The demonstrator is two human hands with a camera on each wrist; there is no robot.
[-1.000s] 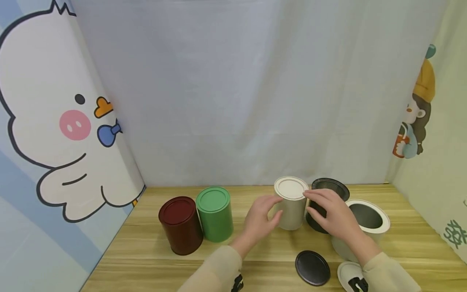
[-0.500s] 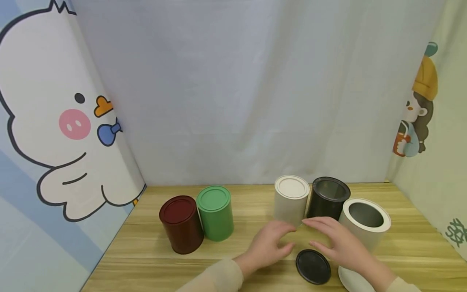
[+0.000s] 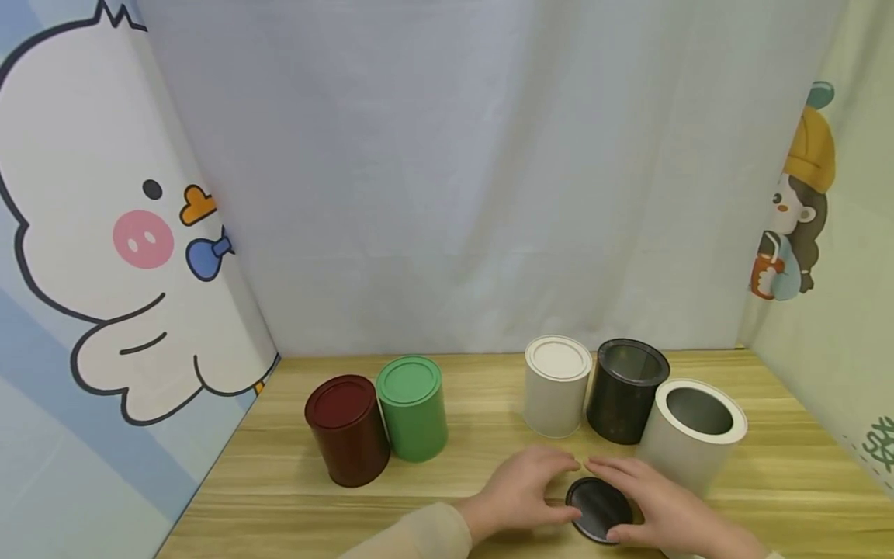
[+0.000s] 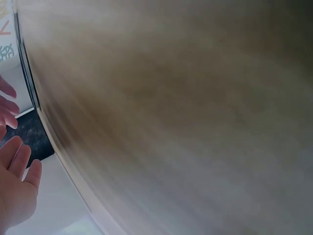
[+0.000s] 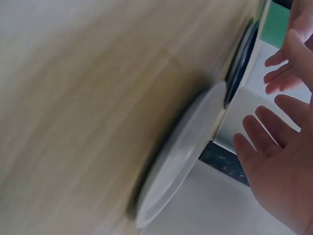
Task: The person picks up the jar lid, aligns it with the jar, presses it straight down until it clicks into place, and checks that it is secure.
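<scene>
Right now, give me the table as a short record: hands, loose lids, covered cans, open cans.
left hand: at the left edge of the black lid; contact unclear
right hand: at that lid's right side; contact unclear
loose lids: black, between the hands; white lid, nearer the right hand
covered cans: dark red can, green can, left white can
open cans: black can, right white can

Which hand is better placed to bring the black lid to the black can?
Probably the right hand: its thumb overlaps the black lid in the head view, and it's nearer the black can. The left hand flanks the lid too, but farther from that can.
</scene>
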